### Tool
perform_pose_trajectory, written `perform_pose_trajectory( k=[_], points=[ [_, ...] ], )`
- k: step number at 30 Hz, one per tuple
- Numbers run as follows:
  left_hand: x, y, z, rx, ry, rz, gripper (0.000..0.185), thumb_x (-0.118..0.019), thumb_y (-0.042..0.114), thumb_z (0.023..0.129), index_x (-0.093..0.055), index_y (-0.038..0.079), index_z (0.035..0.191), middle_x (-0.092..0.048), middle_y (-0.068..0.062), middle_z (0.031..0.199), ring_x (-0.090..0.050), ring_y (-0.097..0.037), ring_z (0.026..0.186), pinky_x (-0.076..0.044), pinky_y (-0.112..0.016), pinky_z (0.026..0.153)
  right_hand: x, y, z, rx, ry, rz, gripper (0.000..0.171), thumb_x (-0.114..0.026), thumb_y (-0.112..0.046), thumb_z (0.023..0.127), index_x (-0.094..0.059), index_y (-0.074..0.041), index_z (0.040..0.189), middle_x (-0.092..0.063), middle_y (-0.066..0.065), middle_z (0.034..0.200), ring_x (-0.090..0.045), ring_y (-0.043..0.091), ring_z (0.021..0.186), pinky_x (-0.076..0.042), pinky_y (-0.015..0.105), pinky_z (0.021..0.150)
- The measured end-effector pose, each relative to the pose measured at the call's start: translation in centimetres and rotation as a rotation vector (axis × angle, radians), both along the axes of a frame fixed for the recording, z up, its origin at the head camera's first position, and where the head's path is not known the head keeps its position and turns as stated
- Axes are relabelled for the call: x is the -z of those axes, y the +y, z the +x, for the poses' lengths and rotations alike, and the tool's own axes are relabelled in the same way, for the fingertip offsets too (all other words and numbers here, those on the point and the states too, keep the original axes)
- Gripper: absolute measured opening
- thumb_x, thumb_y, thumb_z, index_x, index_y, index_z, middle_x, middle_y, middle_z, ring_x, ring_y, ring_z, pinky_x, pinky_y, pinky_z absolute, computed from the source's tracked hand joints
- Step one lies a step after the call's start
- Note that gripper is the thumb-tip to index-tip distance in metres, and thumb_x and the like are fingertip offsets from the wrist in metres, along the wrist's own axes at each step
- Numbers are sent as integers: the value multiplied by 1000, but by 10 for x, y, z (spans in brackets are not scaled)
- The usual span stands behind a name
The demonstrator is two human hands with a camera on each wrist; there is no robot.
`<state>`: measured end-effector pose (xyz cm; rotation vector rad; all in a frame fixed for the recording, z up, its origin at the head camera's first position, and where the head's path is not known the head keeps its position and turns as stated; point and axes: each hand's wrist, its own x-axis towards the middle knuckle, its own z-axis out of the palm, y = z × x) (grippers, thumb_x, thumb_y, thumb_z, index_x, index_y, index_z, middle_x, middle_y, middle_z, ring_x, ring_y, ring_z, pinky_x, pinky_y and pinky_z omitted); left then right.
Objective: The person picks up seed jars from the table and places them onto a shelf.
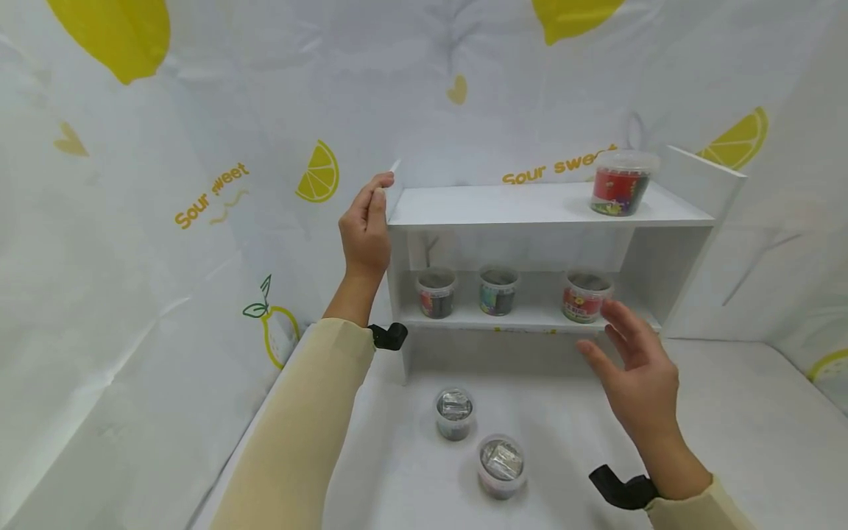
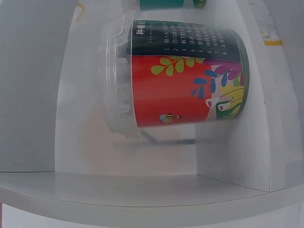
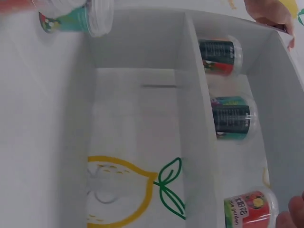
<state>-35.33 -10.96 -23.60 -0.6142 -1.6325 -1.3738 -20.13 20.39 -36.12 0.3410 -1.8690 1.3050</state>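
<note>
My left hand (image 1: 367, 235) grips the upper left side panel of a white two-tier shelf (image 1: 490, 206). My right hand (image 1: 642, 383) is raised in front of the lower tier, thumb and fingers spread. Its fingertips overlap the right edge of a red-labelled plastic cup (image 1: 583, 302) in the head view; in the right wrist view, fingers (image 3: 297, 213) are right at that cup's lid end. Another red cup (image 1: 436, 294) and a teal one (image 1: 498, 293) stand farther left on this tier. The left wrist view shows a red cup (image 2: 171, 90) close up, with a clear lid.
On the top tier, toward the right, stands a lidded red cup (image 1: 619, 188). Two cups with silvery packets under their lids, one farther back (image 1: 453, 416) and one nearer (image 1: 501, 471), stand on the white surface below. A lemon-printed white sheet (image 1: 265, 96) hangs behind.
</note>
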Motion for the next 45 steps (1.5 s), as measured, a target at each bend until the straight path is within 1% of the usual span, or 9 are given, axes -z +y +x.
perform_pose_trajectory(
  k=[2, 6, 9, 14, 20, 26, 32, 37, 45],
  points=[
    [0, -1, 0, -1, 1, 0, 32, -42, 14, 104, -68, 2, 118, -67, -6, 127, -57, -8, 125, -44, -21, 91, 11, -2, 4, -36, -44, 21, 61, -72, 16, 78, -55, 3, 135, -62, -1, 133, -57, 4, 124, -43, 13, 100],
    [0, -1, -1, 3, 13, 0, 31, -42, 16, 104, -68, 3, 117, -68, -4, 126, -56, -4, 124, -44, -21, 90, 30, -7, 11, -153, -163, 83, 48, -72, 9, 82, -60, 3, 128, -66, -10, 125, -59, -3, 117, -46, 12, 95],
    [-1, 0, -1, 0, 14, 2, 31, -43, 16, 104, -68, 3, 116, -68, -4, 125, -54, -3, 127, -43, -22, 102, 41, -10, 16, -289, -284, 144, 44, -73, 0, 85, -61, 0, 128, -68, -1, 124, -61, -3, 114, -48, 13, 93],
    [0, 1, -1, -5, 11, 6, 30, -43, 16, 104, -69, 2, 115, -68, -5, 125, -54, -2, 127, -41, -25, 108, 57, -15, 22, -500, -510, 249, 47, -74, -16, 88, -59, -6, 131, -65, 9, 128, -61, 2, 115, -48, 15, 95],
    [1, 0, -2, 0, -3, 9, 30, -43, 15, 104, -68, 2, 116, -68, -5, 125, -54, -2, 127, -41, -25, 108, 73, -20, 23, -666, -635, 298, 52, -74, -21, 89, -56, -4, 135, -61, 16, 133, -57, 1, 120, -46, 16, 98],
    [0, 2, 1, -13, -8, 12, 30, -42, 11, 104, -67, 0, 116, -67, -9, 126, -55, -8, 128, -40, -24, 109, 85, -23, 22, -756, -660, 306, 60, -76, -23, 86, -52, -5, 138, -56, 21, 138, -54, 0, 124, -44, 17, 101],
    [-11, 8, 26, -2, -19, 18, 30, -40, 5, 103, -64, -8, 116, -65, -19, 126, -55, -18, 130, -40, -24, 109, 93, -26, 20, -834, -748, 257, 72, -80, -20, 82, -46, 1, 143, -47, 26, 145, -48, -7, 125, -38, 10, 101],
    [-15, 10, 35, -1, -14, 18, 30, -41, 4, 102, -64, -10, 115, -65, -20, 125, -55, -21, 130, -40, -24, 109, 97, -31, 21, -819, -800, 295, 85, -83, -24, 78, -41, 2, 146, -46, 23, 147, -46, -10, 125, -35, 8, 99],
    [-16, 10, 35, -9, -7, 15, 29, -40, 3, 102, -64, -10, 113, -65, -21, 124, -55, -24, 129, -41, -22, 107, 100, -34, 20, -805, -869, 296, 89, -85, -22, 75, -39, 0, 148, -49, 19, 146, -48, -12, 121, -35, 7, 94]
  ],
)
